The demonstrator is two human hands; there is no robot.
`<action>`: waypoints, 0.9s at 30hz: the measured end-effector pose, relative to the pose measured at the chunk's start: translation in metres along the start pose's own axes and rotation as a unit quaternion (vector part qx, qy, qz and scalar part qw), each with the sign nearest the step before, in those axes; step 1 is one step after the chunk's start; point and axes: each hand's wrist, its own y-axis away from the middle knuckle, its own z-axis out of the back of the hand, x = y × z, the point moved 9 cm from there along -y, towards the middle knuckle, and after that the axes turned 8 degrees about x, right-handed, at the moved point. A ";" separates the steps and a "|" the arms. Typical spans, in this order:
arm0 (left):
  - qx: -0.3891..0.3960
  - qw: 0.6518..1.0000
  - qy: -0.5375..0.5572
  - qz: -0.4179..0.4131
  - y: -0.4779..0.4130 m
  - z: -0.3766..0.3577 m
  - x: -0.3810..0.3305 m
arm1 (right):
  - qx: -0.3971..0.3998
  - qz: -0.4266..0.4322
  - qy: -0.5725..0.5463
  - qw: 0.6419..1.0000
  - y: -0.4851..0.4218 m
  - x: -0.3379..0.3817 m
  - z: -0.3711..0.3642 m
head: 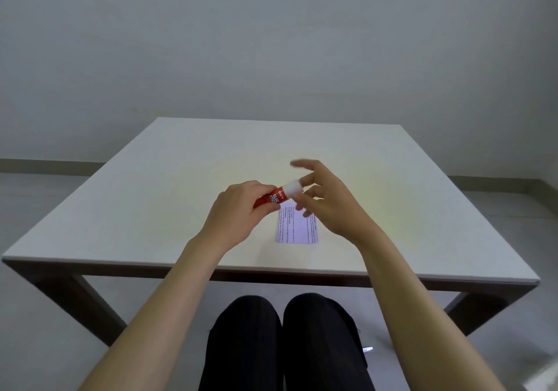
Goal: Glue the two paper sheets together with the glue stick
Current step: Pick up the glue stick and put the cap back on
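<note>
My left hand (238, 209) grips the red body of a glue stick (276, 195) and holds it above the table, white cap pointing right. My right hand (326, 200) is just right of the cap, fingers spread and blurred, fingertips touching or nearly touching the cap; I cannot tell which. Below the hands a small white paper sheet (297, 229) with printed text lies flat on the table. Only one sheet outline shows; its upper part is hidden by my right hand.
The white square table (151, 194) has a dark frame and legs. My knees in black trousers show under its front edge. A plain grey wall stands behind, grey floor around.
</note>
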 end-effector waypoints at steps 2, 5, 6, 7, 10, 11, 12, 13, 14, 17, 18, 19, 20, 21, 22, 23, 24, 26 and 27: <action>0.007 1.000 -0.003 -0.001 -0.001 -0.002 -0.001 | -0.030 -0.028 0.052 0.998 -0.001 -0.006 -0.001; 0.020 1.000 -0.001 0.004 0.000 -0.009 -0.001 | -0.073 -0.077 0.158 0.982 0.001 -0.014 0.005; 0.019 1.000 0.001 0.008 0.000 -0.010 0.000 | -0.065 -0.057 0.133 0.987 0.001 -0.012 0.004; 0.014 1.000 0.005 0.012 0.000 -0.009 0.002 | -0.037 -0.032 0.096 0.994 0.002 -0.008 0.001; 0.011 1.000 0.010 0.009 -0.001 -0.010 0.002 | -0.044 -0.011 0.040 0.998 0.002 -0.007 -0.001; 0.018 1.000 0.005 0.004 -0.001 -0.012 0.001 | -0.074 -0.036 0.065 0.994 0.002 -0.012 0.003; 0.026 1.000 0.002 0.001 -0.001 -0.016 0.000 | -0.094 -0.073 0.104 0.987 0.002 -0.017 0.005; 0.030 1.000 0.003 0.002 -0.002 -0.020 0.000 | -0.101 -0.104 0.125 0.982 0.004 -0.022 0.004; 0.024 1.000 0.012 0.011 -0.003 -0.021 0.003 | -0.107 -0.120 0.116 0.980 0.007 -0.026 0.003; -0.052 0.986 0.128 0.098 -0.013 -0.012 0.035 | -0.119 -0.103 -0.005 0.988 0.020 -0.035 -0.001; -0.077 0.973 0.173 0.131 -0.019 -0.009 0.049 | -0.128 -0.096 -0.032 0.987 0.026 -0.038 -0.001; -0.100 0.960 0.205 0.161 -0.024 -0.006 0.063 | -0.143 -0.093 -0.054 0.984 0.032 -0.044 0.000; -0.116 0.949 0.226 0.188 -0.029 -0.004 0.077 | -0.162 -0.094 -0.074 0.980 0.038 -0.051 0.002; -0.124 0.940 0.238 0.211 -0.034 -0.005 0.090 | -0.184 -0.099 -0.088 0.974 0.044 -0.058 0.005; -0.125 0.934 0.243 0.231 -0.038 -0.007 0.100 | -0.204 -0.106 -0.098 0.968 0.050 -0.065 0.007; -0.123 0.931 0.246 0.241 -0.042 -0.010 0.109 | -0.220 -0.113 -0.106 0.963 0.054 -0.071 0.010; -0.121 0.929 0.250 0.244 -0.045 -0.014 0.114 | -0.230 -0.119 -0.115 0.959 0.058 -0.076 0.011; -0.120 0.928 0.252 0.247 -0.050 -0.019 0.120 | -0.233 -0.125 -0.120 0.957 0.062 -0.080 0.009; -0.123 0.928 0.251 0.247 -0.052 -0.022 0.122 | -0.231 -0.127 -0.120 0.957 0.063 -0.083 0.009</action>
